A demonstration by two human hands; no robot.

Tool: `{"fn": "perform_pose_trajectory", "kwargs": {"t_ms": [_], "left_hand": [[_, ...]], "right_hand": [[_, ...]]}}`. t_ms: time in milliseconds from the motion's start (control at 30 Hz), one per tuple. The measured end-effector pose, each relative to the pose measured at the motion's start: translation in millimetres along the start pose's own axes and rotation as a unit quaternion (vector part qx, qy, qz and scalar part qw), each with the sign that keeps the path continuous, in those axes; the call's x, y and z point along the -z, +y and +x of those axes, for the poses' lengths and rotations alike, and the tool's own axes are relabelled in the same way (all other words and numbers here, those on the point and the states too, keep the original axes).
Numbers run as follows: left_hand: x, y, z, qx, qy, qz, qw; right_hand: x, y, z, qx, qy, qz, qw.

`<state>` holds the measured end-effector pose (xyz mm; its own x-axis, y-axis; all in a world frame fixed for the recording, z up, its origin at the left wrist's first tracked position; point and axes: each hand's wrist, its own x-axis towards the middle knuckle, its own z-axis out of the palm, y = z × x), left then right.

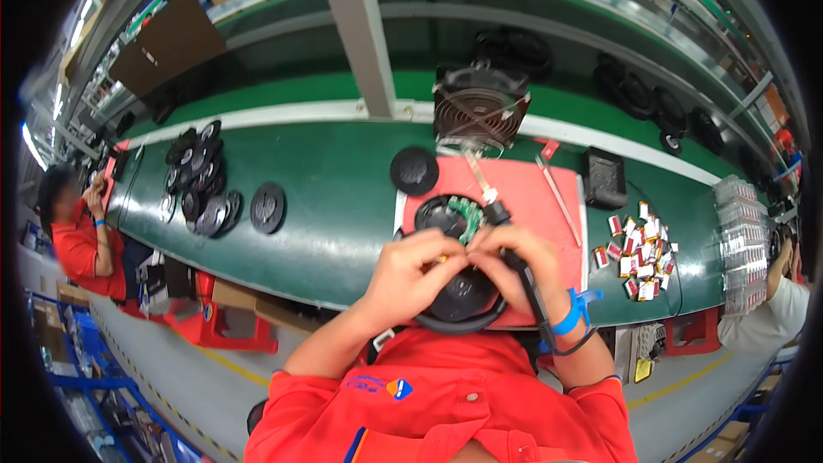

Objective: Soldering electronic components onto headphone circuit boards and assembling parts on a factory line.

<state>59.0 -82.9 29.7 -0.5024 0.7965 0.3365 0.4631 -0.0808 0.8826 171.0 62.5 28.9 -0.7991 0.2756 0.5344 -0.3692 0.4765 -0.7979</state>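
On the pink mat point(557, 249) in front of me lies a round black housing point(433, 213) with a green circuit board point(465, 216) inside. A second black round part point(463, 296) sits nearer my body, partly under my hands. Thumb and forefinger of my left hand point(410, 273) are pinched together over the parts. My right hand point(519, 259) meets it there, fingers closed too; whatever small piece they hold is hidden. A black stick-like tool point(497, 213) with a thick cord runs along my right hand; whether it is gripped cannot be seen. A blue band point(573, 313) circles my right wrist.
A fan point(480, 107) stands behind the mat, a black disc point(414, 171) beside it. Piled black round parts point(201, 176) lie left. At right are a black tray point(605, 178), small red-and-white packs point(639, 253) and stacked clear trays point(741, 244). Co-workers point(86, 240) sit at both ends.
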Motion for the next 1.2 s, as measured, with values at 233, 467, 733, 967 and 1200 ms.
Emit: {"fn": "perform_pose_trajectory", "kwargs": {"t_ms": [233,467,733,967,1200], "left_hand": [[-1,4,3,0.064,0.035,-0.061,0.995],[-4,-2,-3,0.131,0.052,-0.153,0.978],[11,-20,12,0.039,0.043,0.032,0.998],[18,-30,36,-0.08,-0.069,0.17,0.98],[13,-40,40,-0.13,-0.069,0.197,0.969]], "right_hand": [[0,5,1,-0.053,0.027,0.082,0.995],[-10,10,-2,-0.065,0.042,0.049,0.996],[-6,12,-8,-0.033,0.027,-0.097,0.994],[31,0,-7,0.0,0.116,-0.09,0.989],[37,-6,12,0.106,0.215,-0.177,0.955]]}}
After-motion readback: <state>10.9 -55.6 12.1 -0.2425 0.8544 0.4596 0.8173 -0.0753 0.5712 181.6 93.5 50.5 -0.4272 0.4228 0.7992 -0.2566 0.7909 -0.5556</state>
